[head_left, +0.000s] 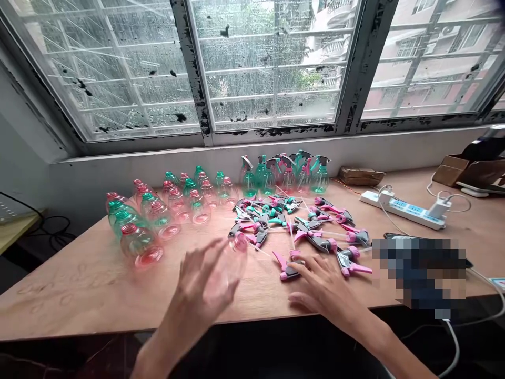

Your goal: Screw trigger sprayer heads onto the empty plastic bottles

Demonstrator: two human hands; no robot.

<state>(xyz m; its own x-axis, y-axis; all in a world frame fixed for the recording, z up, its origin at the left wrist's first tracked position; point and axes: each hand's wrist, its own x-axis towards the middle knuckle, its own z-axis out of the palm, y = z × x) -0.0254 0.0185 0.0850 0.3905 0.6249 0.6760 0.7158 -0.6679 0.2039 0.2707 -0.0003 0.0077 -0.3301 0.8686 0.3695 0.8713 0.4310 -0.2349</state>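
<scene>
My left hand [201,284] is wrapped round a clear pink bottle [231,263] with no spray head on it. The bottle is held tilted above the table, its neck up, and is blurred. My right hand [321,284] reaches over a pink and grey trigger spray head [291,267], its fingertips at the grey body. The thumb stays apart from the fingers. Beyond this hand lies a pile of loose spray heads [276,213], pink-grey and teal-grey, with thin tubes. One pink-grey head [349,261] rests just right of the right hand.
Several open pink and green bottles [158,213] stand at the left. Spray bottles with heads fitted [288,179] line the wall below the window. A white power strip [402,208], a blurred-out item [422,268], cables and a cardboard box [450,169] occupy the right of the wooden table [79,295].
</scene>
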